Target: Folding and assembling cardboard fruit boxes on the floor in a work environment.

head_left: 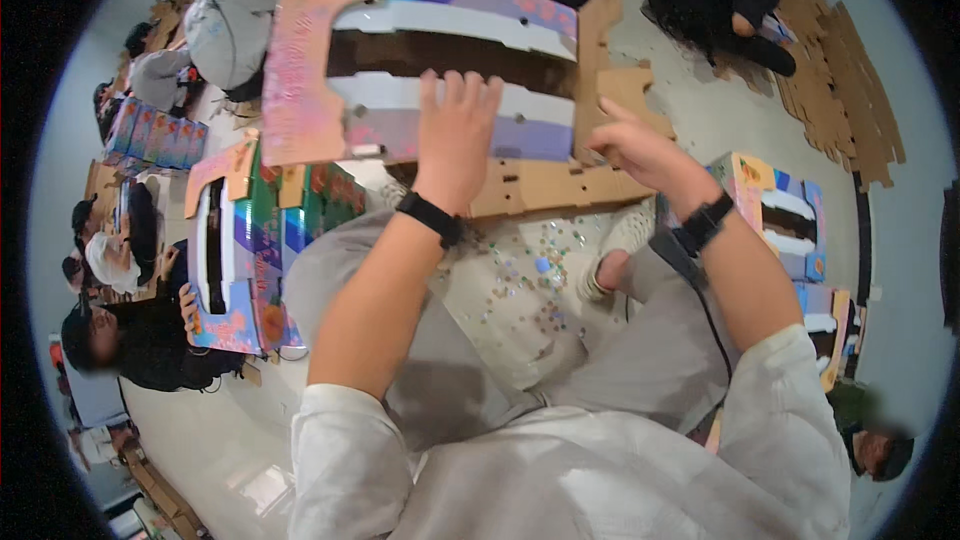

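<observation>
A large printed cardboard box (300,90), pink, purple and blue with white inner flaps, lies in front of me, a long dark slot across its top face. My left hand (457,125) rests on the near white flap, fingers hooked over its edge into the slot. At the box's right end, my right hand (640,148) hovers by a plain brown cardboard flap (622,90), index finger stretched out and the others bent. Whether it touches the cardboard I cannot tell. A small pale piece (367,151) sits on the box's near edge.
Small round bits (545,265) litter the floor between my legs. Similar printed boxes stand at left (225,250) and right (790,220), a further row (155,135) at far left. Flat brown cardboard (835,80) lies far right. Several people sit around; one person's hand (188,305) touches the left box.
</observation>
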